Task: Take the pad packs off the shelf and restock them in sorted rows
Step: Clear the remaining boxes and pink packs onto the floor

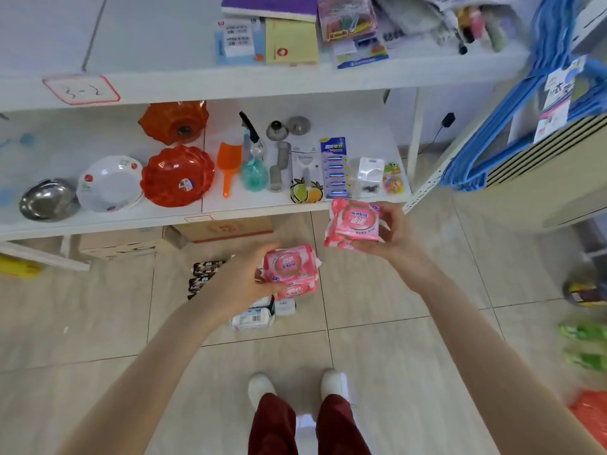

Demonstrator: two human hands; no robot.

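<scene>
Pad stack (290, 269) in pink wrap is in my left hand (243, 277). Looks like two packs, one on top of the other, w/ my fingers curled round the left side and the thumb hooked over the near edge. My right hand (394, 234) grips another pink pad pack (354, 221) from its right side, fingers wrapped round the edge. A second pink edge pokes out under it, but I can't tell if that's a separate pack.

Where they are: the pad pack is the higher one, just in front of the right end of the lower shelf board (98, 224). The pad stack hangs lower and more to the left, over the floor tiles (394, 356). The two are near each other, not touching.

Other stuff in view:
- On the floor right below my left hand there are some white packs (253, 320), plus dark packs (205, 274) a bit further left.
- On the lower board, L to R, are a steel bowl (49, 198), white plate (110, 183), orange bowl (177, 175), orange scoop (228, 165), teal spray bottle (253, 169) and a battery card (335, 167).
- A cardboard box (226, 229) sits under that board.
- Blue hangers (525, 126) hang off to the right — kinda blurry tbh.
</scene>
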